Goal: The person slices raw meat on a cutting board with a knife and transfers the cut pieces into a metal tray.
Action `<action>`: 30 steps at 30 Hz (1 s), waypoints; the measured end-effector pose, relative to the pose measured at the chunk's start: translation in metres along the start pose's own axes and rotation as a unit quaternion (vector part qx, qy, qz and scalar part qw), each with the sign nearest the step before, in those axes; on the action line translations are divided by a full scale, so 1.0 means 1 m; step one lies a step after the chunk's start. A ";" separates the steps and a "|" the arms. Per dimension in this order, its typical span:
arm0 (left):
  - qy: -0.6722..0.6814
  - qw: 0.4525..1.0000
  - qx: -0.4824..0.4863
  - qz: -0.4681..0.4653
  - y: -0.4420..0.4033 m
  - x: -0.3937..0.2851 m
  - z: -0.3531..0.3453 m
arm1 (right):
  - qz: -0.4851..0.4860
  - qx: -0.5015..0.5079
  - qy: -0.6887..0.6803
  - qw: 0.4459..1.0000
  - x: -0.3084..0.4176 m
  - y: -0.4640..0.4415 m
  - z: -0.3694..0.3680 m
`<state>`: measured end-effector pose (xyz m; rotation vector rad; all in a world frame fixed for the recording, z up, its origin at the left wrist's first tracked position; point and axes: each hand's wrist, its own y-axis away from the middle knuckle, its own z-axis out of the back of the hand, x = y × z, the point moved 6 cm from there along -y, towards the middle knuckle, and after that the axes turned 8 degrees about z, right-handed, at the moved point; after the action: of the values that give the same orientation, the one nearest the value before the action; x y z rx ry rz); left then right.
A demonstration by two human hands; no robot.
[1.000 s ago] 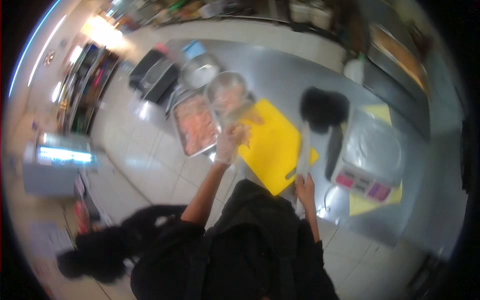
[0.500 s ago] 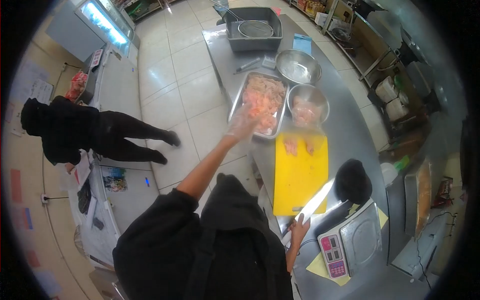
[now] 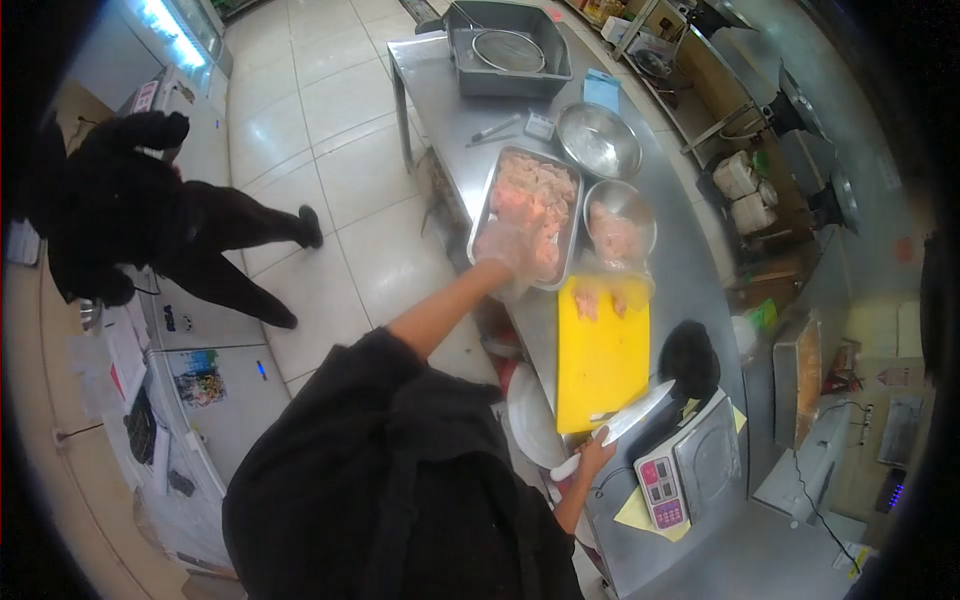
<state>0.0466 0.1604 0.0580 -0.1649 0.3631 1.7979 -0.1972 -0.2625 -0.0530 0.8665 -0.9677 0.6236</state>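
My left hand (image 3: pixel 508 258), in a clear plastic glove, is over the near end of a metal tray (image 3: pixel 478 213) of raw meat pieces (image 3: pixel 535 200); its fingers are blurred against the meat. My right hand (image 3: pixel 594 455) is closed around the handle of a large knife (image 3: pixel 638 412), whose blade points up and right over the near corner of the yellow cutting board (image 3: pixel 602 355). Two small pieces of meat (image 3: pixel 587 303) lie at the board's far end. Beyond them, a metal bowl (image 3: pixel 652 216) holds more meat, with clear plastic at its near side.
An empty-looking metal bowl (image 3: pixel 598 140) and a grey bin (image 3: pixel 512 82) with a strainer (image 3: pixel 508 52) stand farther back. A scale (image 3: pixel 705 450) and a black object (image 3: pixel 690 358) are at the right. A person in black (image 3: pixel 150 195) stands at the left.
My left hand has moved from the board's left edge to the meat tray. My right hand still holds the knife. The view has turned, and the person at the left has shifted.
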 end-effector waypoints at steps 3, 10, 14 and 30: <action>0.015 0.992 -0.123 -0.014 -0.030 0.008 -0.056 | 0.022 -0.025 0.030 0.999 -0.007 -0.007 -0.002; 0.094 0.972 0.079 -0.199 -0.038 -0.003 -0.034 | 0.056 -0.074 0.079 0.993 0.000 0.000 -0.002; -0.030 0.960 0.049 -0.274 -0.031 -0.012 -0.005 | 0.127 -0.094 0.134 0.978 0.008 0.005 -0.003; -0.005 0.966 0.140 -0.219 -0.073 0.009 -0.006 | 0.070 -0.054 -0.018 0.996 -0.021 -0.015 0.008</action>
<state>0.1141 0.1824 0.0387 -0.0314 0.5255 1.2952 -0.1985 -0.2786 -0.0747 0.7214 -1.0914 0.6703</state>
